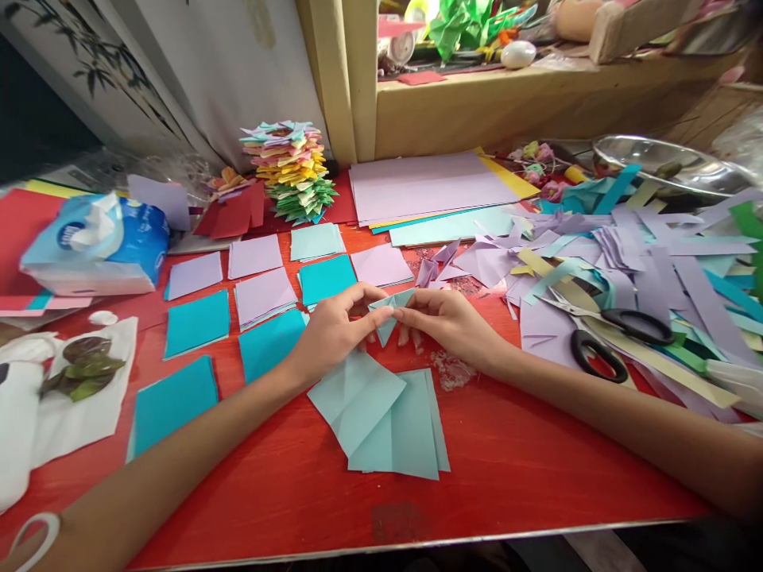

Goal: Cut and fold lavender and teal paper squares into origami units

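Between my two hands, just above the red table [501, 469], is a small folded piece of pale blue paper [387, 324], pointed at the bottom. My left hand [338, 324] pinches its left side with thumb and fingers. On the other side, my right hand [439, 319] grips its right corner the same way. Directly below, several creased pale blue paper squares [387, 425] lie fanned over one another. Close by my left hand are a teal paper stack [269, 343] and a lilac paper stack [265, 295].
Scissors [596, 330] with black handles lie on a heap of paper strips [668, 270] at right. Farther back stand a tower of folded paper [292, 171] and large lilac sheets [429, 183]. At left are a tissue pack [101, 242] and leaves [87, 367] on white tissue.
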`<state>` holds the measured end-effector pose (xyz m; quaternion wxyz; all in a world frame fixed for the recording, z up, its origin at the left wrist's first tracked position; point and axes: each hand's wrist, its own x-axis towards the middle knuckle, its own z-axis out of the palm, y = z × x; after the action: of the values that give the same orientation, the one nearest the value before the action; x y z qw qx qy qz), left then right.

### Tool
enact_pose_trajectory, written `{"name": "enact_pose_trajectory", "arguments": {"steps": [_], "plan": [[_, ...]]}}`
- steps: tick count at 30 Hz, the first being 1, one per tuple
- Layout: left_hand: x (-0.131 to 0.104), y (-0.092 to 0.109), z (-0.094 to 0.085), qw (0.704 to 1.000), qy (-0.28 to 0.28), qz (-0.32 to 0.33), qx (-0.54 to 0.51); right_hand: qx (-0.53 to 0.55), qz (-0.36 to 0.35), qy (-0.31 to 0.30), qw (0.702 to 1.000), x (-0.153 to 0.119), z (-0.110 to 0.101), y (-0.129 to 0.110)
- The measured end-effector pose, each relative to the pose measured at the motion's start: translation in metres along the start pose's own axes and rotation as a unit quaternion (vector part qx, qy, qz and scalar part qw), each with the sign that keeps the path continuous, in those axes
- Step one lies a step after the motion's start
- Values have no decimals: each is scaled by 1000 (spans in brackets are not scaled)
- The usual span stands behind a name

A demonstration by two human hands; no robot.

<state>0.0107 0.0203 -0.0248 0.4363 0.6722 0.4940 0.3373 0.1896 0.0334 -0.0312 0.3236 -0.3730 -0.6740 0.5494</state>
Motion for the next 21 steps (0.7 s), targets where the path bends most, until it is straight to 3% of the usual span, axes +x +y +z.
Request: {"name": "enact_pose_trajectory", "arguments": {"steps": [11, 16, 21], "plan": [[0, 4, 3, 997, 9, -13, -74, 33, -23, -19, 999, 2, -1, 5], [2, 2, 1, 994, 46, -16, -100, 79, -7, 21, 997, 3, 0, 2], [1, 3, 2, 995, 60, -10, -77, 62, 1, 18, 998, 2, 0, -1]]}}
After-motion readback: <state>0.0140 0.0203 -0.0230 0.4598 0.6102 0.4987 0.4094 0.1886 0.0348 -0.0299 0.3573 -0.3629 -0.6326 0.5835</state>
